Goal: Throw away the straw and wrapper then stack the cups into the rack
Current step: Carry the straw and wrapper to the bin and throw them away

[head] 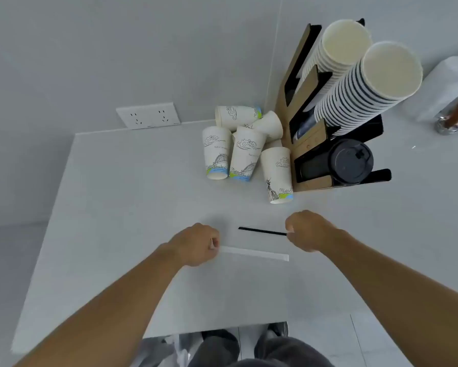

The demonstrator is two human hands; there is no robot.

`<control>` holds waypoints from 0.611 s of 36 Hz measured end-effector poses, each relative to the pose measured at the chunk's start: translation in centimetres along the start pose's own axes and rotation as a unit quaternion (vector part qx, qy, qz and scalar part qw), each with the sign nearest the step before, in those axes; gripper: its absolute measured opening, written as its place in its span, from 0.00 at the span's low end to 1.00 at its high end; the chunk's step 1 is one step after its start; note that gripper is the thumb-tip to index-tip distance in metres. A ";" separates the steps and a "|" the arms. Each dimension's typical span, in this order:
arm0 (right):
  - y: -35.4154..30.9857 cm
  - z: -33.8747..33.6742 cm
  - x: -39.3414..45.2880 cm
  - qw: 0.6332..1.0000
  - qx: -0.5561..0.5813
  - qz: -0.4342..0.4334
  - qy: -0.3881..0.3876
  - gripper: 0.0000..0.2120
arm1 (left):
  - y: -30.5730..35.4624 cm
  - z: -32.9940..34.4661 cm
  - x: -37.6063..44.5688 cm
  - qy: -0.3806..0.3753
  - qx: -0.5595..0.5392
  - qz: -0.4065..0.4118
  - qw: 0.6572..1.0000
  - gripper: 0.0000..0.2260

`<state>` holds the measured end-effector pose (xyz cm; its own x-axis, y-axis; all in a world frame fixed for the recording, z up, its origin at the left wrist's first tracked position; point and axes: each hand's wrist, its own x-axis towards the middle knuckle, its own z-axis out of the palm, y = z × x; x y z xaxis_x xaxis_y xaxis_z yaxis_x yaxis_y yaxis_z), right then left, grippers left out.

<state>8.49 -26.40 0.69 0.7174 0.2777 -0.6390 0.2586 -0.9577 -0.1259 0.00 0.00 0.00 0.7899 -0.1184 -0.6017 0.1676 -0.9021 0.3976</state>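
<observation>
A thin black straw (262, 230) lies on the white table (116, 207), and my right hand (308, 229) pinches its right end. Just nearer me lies a long white paper wrapper (254, 253); my left hand (198, 245) pinches its left end. Several printed paper cups (245, 157) stand upside down or lie tipped in a loose heap at the back of the table. To their right stands a brown and black cup rack (310, 139) with two tall stacks of cups (360, 88) and a stack of black lids (351, 161).
A clear plastic bag (167, 348) hangs below the table's near edge by my legs. A wall socket (148, 115) sits behind the table on the left. A crumpled white bag (450, 86) and a metal-based object (447, 125) sit at the far right.
</observation>
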 end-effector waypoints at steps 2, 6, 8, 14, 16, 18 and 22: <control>0.4 0.1 0.1 1.000 -0.002 0.011 0.011 0.13 | 0.3 0.4 0.2 0.018 0.006 -0.004 1.000 0.07; 1.0 0.7 0.5 1.000 -0.013 0.013 0.015 0.12 | 1.0 1.7 0.8 0.053 0.027 0.012 0.998 0.07; 1.3 1.0 0.7 0.999 -0.035 0.000 0.006 0.10 | 1.6 2.1 1.2 0.068 0.036 0.027 0.997 0.08; 1.2 1.2 1.4 0.996 -0.078 -0.044 -0.025 0.06 | 3.2 3.2 2.2 0.077 0.077 0.067 0.992 0.09; 1.2 1.2 1.6 0.995 -0.081 -0.050 -0.025 0.03 | 3.5 3.6 2.5 0.078 0.084 0.067 0.991 0.09; 1.1 1.1 1.7 0.995 -0.080 -0.052 -0.029 0.03 | 3.5 4.0 2.6 0.082 0.091 0.065 0.990 0.09; 1.5 1.0 1.9 0.995 -0.074 -0.057 -0.032 0.04 | 3.6 5.1 2.7 0.097 0.057 0.046 0.993 0.09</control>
<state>9.56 -27.43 -1.45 0.6366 0.3750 -0.6739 0.4322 -0.8972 -0.0910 -0.28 -5.66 -3.76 0.8992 -0.1300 -0.4178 0.0309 -0.9336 0.3570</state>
